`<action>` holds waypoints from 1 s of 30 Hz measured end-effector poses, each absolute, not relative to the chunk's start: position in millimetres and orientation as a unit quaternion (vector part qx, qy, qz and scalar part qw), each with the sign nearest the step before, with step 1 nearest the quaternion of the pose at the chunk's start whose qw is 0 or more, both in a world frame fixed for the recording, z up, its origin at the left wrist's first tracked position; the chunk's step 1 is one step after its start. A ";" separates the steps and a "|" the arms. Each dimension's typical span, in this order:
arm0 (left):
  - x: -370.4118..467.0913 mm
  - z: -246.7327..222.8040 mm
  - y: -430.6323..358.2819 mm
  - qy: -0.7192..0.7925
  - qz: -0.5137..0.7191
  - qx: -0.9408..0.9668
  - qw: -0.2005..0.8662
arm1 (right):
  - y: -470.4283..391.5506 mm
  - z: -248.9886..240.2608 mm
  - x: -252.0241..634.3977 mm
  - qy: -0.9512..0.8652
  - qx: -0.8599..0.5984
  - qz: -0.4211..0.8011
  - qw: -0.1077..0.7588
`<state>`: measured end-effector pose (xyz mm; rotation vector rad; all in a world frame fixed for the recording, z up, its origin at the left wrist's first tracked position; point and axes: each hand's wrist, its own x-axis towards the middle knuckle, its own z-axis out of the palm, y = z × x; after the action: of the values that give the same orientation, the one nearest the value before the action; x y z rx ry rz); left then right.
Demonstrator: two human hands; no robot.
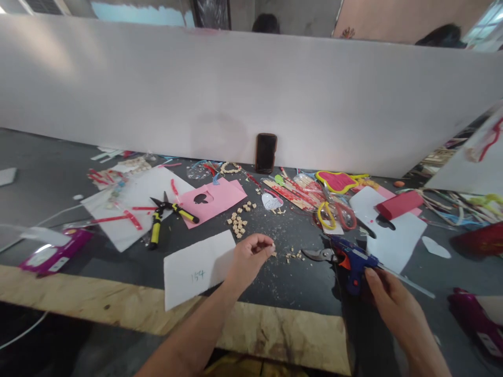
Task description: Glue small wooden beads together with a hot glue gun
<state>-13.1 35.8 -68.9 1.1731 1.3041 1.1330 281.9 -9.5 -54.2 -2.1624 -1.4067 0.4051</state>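
Observation:
My left hand (251,256) hovers over the dark table (298,283) with thumb and forefinger pinched on a tiny pale wooden bit (272,245). More such wooden bits (239,222) lie scattered just beyond it, and a white paper marked "154" (196,269) lies to its left. My right hand (389,301) is at the lower right, its fingers closed on the back of a blue glue gun (353,262) that lies on the table. Small metal cutters (320,255) lie right in front of the gun's nozzle.
Yellow-handled snips (168,214), pink paper with a cut-out (214,199), scissors (336,215), a red block (398,204) and craft sticks (291,191) crowd the table. A phone (266,153) leans on the white partition (251,94). Magenta packs (55,254) lie left. The wooden edge (275,327) runs nearest me.

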 end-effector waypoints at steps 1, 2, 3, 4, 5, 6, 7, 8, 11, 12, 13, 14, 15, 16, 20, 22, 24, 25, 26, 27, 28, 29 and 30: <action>-13.0 -67.9 35.6 0.542 0.465 0.489 0.501 | -10.9 -49.7 284.7 -0.524 -0.817 0.128 0.205; -13.0 -66.9 35.3 0.544 0.461 0.491 0.500 | -12.6 -45.0 285.8 -0.522 -0.831 0.113 0.156; -12.9 -66.1 35.0 0.545 0.457 0.494 0.501 | -14.3 -40.5 284.6 -0.522 -0.838 0.100 0.124; -12.8 -65.4 34.8 0.544 0.453 0.496 0.503 | -15.4 -36.8 280.9 -0.529 -0.837 0.085 0.114; -12.7 -65.0 34.6 0.542 0.450 0.498 0.506 | -15.7 -34.2 274.5 -0.546 -0.826 0.072 0.122; -12.7 -64.8 34.4 0.540 0.449 0.499 0.507 | -14.8 -33.1 265.6 -0.576 -0.801 0.066 0.146; -12.6 -64.7 34.4 0.539 0.450 0.500 0.507 | -12.5 -33.6 254.5 -0.619 -0.763 0.065 0.177; -12.7 -64.7 34.4 0.539 0.451 0.501 0.505 | -8.8 -35.4 242.0 -0.663 -0.717 0.057 0.209; -13.8 -63.5 34.9 0.544 0.457 0.501 0.493 | 8.3 -44.5 201.9 -0.789 -0.579 0.054 0.199; -14.4 -62.7 35.1 0.546 0.458 0.500 0.492 | 14.6 -47.2 189.6 -0.810 -0.555 0.050 0.180; -15.1 -61.7 35.2 0.546 0.459 0.500 0.491 | 20.6 -49.2 178.4 -0.819 -0.545 0.052 0.174; -15.7 -60.6 35.2 0.546 0.460 0.499 0.491 | 25.9 -50.6 168.4 -0.825 -0.537 0.054 0.168; -16.2 -59.6 35.2 0.544 0.463 0.498 0.491 | 30.3 -51.3 159.7 -0.829 -0.531 0.058 0.163; -16.6 -58.8 35.0 0.541 0.466 0.498 0.492 | 33.7 -51.5 152.3 -0.833 -0.527 0.062 0.159; -16.9 -58.2 34.0 0.526 0.479 0.498 0.496 | 39.7 -52.0 133.6 -0.832 -0.529 0.077 0.147; -16.7 -58.5 33.9 0.522 0.482 0.497 0.499 | 40.5 -53.2 129.4 -0.827 -0.537 0.083 0.146; -16.7 -58.4 33.9 0.519 0.483 0.497 0.500 | 41.1 -54.2 128.3 -0.823 -0.540 0.094 0.150; -16.8 -58.2 34.0 0.519 0.483 0.498 0.499 | 41.4 -54.2 128.8 -0.821 -0.540 0.103 0.153; -16.9 -58.0 34.0 0.519 0.482 0.500 0.498 | 41.6 -53.9 130.0 -0.819 -0.540 0.115 0.157; -16.9 -57.8 33.9 0.520 0.480 0.503 0.497 | 41.5 -53.0 131.7 -0.815 -0.542 0.128 0.162; -16.8 -57.7 33.7 0.522 0.476 0.506 0.495 | 41.0 -51.6 133.9 -0.808 -0.545 0.144 0.169; -16.4 -57.9 33.4 0.526 0.471 0.510 0.491 | 40.0 -49.9 136.3 -0.800 -0.551 0.161 0.176; -15.7 -58.5 32.9 0.528 0.465 0.517 0.488 | 38.6 -47.8 138.7 -0.790 -0.557 0.179 0.185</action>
<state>-15.7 32.9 -58.5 1.2563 1.2835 1.1304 138.7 38.6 -47.8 -1.5690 -2.2260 0.5057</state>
